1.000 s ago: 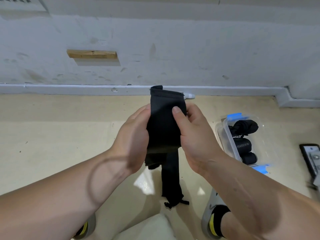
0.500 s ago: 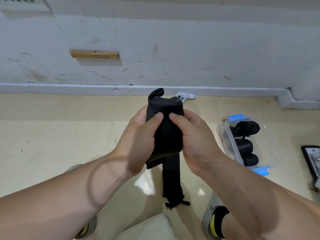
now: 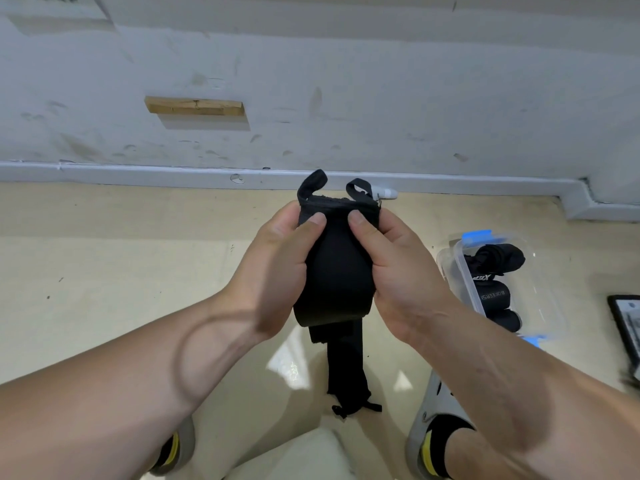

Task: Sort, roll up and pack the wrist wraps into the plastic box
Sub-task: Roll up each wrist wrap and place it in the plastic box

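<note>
1. Wrist wrap (image 3: 334, 278): black matt stretch fabric, partly wound into a thick, soft roll. Two narrow loops stand up from its top edge. A flat tail hangs below and ends in a thin tie.
2. Left hand (image 3: 277, 268): curled round the roll's left side, with the thumb pressed on the front near the top edge.
3. Right hand (image 3: 398, 271): curled round the right side, thumb set likewise.
4. Position: the roll is clasped between both palms in the air above a glossy beige floor (image 3: 104, 271), well to the left of the box.
5. Plastic box (image 3: 543, 289): clear, rectangular, with rounded corners and blue clips. It sits on the floor at the right.
6. Rolled wraps (image 3: 495, 299): black cylinders in a row inside the box, some with pale lettering.
7. Wall (image 3: 346, 81): white and scuffed, bearing a small wooden block (image 3: 194, 106).
</note>
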